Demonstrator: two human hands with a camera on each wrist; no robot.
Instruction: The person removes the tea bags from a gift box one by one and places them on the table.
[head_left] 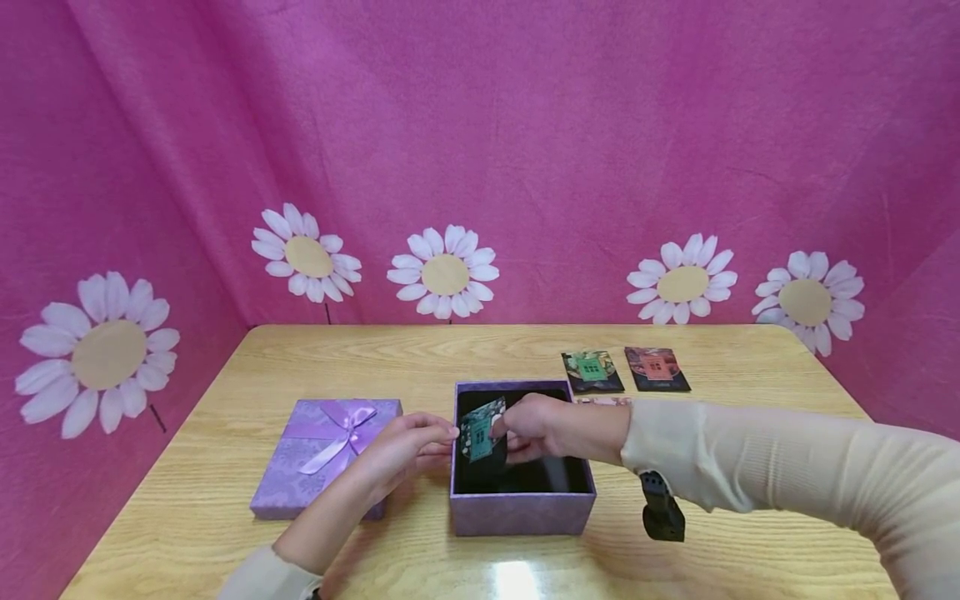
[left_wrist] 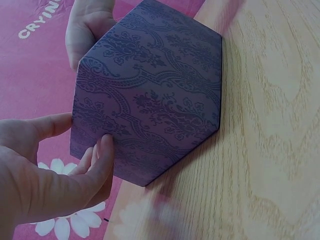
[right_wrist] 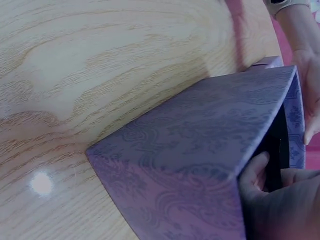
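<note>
A purple patterned gift box (head_left: 522,514) with a black interior stands uncovered on the table. At its left rim, my left hand (head_left: 411,446) pinches the wall, one digit over the edge and other fingers (left_wrist: 106,150) against the outer side. My right hand (head_left: 534,425) reaches in over the box and holds a small dark packet with a teal label (head_left: 480,443) between thumb and fingers. The packet is tilted and overlaps the left part of the opening. In the right wrist view, the box wall hides part of the right hand (right_wrist: 280,200), and the packet's printed front does not show.
Left of the box lies its purple lid (head_left: 300,467) with a ribbon bow, partly behind the left forearm. Behind it to the right are a green-labelled packet (head_left: 592,372) and a red-labelled packet (head_left: 657,369). A pinkish packet (head_left: 603,401) is mostly hidden by the right arm.
</note>
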